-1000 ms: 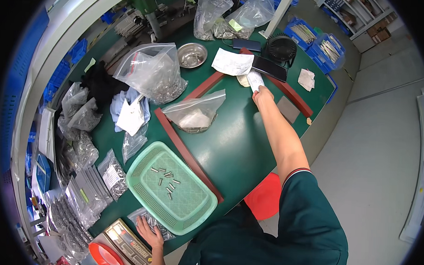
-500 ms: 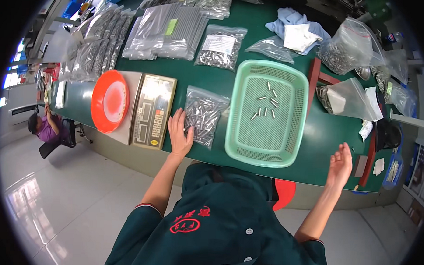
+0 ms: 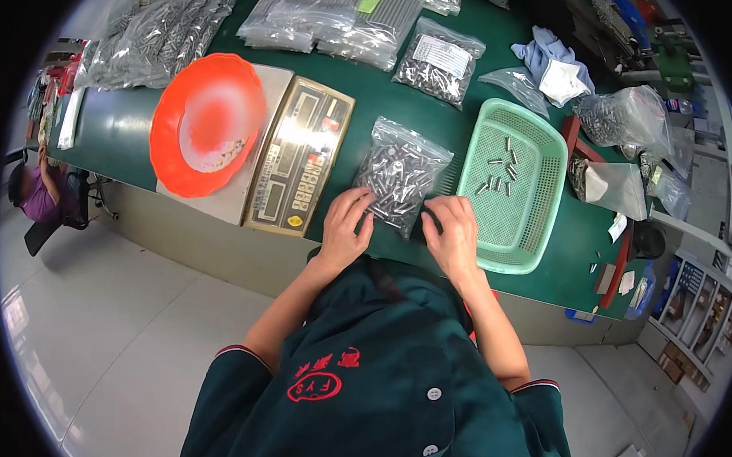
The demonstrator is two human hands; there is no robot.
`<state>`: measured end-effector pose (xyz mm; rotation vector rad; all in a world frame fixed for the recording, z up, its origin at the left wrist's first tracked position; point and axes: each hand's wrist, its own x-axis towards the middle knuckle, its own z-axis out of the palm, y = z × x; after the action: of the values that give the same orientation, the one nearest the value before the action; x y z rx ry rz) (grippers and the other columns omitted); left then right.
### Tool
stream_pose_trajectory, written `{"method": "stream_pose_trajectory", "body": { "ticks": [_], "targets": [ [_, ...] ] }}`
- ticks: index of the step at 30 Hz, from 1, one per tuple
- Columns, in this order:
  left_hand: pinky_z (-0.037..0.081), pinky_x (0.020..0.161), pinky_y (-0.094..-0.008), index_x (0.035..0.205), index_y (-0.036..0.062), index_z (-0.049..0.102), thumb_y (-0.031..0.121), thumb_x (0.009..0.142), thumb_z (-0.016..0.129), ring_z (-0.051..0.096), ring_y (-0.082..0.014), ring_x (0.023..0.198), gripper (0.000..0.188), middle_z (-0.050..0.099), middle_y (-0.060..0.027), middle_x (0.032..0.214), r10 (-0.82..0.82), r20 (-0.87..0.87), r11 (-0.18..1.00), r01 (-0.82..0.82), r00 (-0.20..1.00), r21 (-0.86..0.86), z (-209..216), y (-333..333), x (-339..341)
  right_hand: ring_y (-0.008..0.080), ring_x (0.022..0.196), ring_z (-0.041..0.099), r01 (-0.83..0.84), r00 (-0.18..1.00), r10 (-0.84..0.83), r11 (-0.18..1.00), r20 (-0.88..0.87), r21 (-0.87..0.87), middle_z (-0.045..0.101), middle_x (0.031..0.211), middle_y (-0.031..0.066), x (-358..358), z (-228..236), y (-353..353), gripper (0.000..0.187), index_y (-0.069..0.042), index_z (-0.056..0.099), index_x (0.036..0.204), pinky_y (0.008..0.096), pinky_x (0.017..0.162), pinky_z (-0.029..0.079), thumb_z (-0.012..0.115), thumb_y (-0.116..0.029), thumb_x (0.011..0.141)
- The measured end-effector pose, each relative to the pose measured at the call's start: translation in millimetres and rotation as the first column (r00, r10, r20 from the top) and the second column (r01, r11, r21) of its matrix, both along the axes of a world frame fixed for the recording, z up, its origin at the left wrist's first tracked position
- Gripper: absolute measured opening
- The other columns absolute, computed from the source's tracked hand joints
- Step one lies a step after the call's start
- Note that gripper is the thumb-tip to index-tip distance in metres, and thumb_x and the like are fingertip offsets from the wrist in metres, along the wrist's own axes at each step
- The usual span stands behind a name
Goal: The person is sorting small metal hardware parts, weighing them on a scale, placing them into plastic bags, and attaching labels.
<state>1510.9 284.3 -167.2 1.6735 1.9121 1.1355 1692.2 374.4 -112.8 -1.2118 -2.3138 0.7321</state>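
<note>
A clear zip bag of short metal pins (image 3: 400, 177) lies flat on the green table in front of me. At its lower left edge is my left hand (image 3: 347, 229), fingers bent and apart, with the fingertips touching the plastic. My right hand (image 3: 453, 235) is beside the bag's lower right edge, between it and the green basket. Its fingers are loosely curved, thumb apart, and nothing shows in its grasp. The mint-green plastic basket (image 3: 551, 195) stands to the right, with several loose metal pins (image 3: 505, 162) on its mesh bottom.
On the left, an orange bowl (image 3: 171, 93) sits on a counting scale (image 3: 300, 162). Behind are a labelled bag of pins (image 3: 439, 62), bags of long rods (image 3: 309, 13) and a blue cloth (image 3: 541, 53). Further right are open bags (image 3: 628, 121) and a dark red frame (image 3: 618, 269).
My right hand has come in from the far right to the bag's right side. My left hand stays at the bag's left edge, fingers now more bent. The view has shifted.
</note>
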Motion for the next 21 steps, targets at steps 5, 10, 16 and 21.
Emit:
{"method": "stream_pose_trajectory", "body": {
  "ticks": [5,10,16,21],
  "targets": [
    [0.036,0.095,-0.0438,0.111,-0.0005,0.052,0.010,0.072,0.062,0.045,-0.0348,0.112,0.042,0.048,-0.0173,0.120,-0.136,-0.085,0.990,0.140,0.987,0.036,23.9,23.2,-0.1,0.0343,0.086,0.055,0.057,0.998,-0.054,0.991,-0.029,0.117,0.058,0.092,0.0169,-34.6,-6.0,42.8,0.022,0.004,0.059,0.094,0.0395,0.076,0.046,0.056,0.001,0.072],
    [0.020,0.105,-0.0486,0.132,-0.0015,0.034,0.032,0.075,0.059,0.023,-0.0335,0.132,0.070,0.025,-0.0207,0.142,-0.175,-0.258,0.978,0.137,0.950,-0.159,-0.3,58.5,27.3,0.0376,0.096,0.051,0.017,0.924,-0.048,0.996,0.380,0.083,0.053,0.101,0.0223,-44.2,-74.4,71.7,0.045,0.005,0.049,0.111,0.0433,0.081,0.044,0.059,-0.012,0.070],
    [0.016,0.107,-0.0491,0.132,-0.0057,0.031,0.040,0.076,0.058,0.025,-0.0324,0.131,0.077,0.029,-0.0225,0.138,-0.203,-0.307,0.965,0.138,0.930,-0.221,-8.7,52.7,36.5,0.0359,0.077,0.062,-0.023,0.896,0.053,0.997,0.440,-0.074,0.062,0.085,0.0177,-48.1,-80.8,81.9,0.024,-0.005,0.061,0.086,0.0461,0.068,0.050,0.053,-0.026,0.078],
    [0.016,0.107,-0.0492,0.131,-0.0066,0.032,0.041,0.077,0.057,0.025,-0.0323,0.131,0.077,0.029,-0.0228,0.139,-0.191,-0.338,0.966,0.117,0.921,-0.229,-8.8,63.5,35.7,0.0347,0.082,0.063,-0.012,0.875,0.081,0.989,0.477,-0.146,0.065,0.088,0.0169,-54.0,-80.5,97.7,0.021,-0.006,0.063,0.086,0.0448,0.070,0.051,0.052,-0.022,0.077]
  ]
}}
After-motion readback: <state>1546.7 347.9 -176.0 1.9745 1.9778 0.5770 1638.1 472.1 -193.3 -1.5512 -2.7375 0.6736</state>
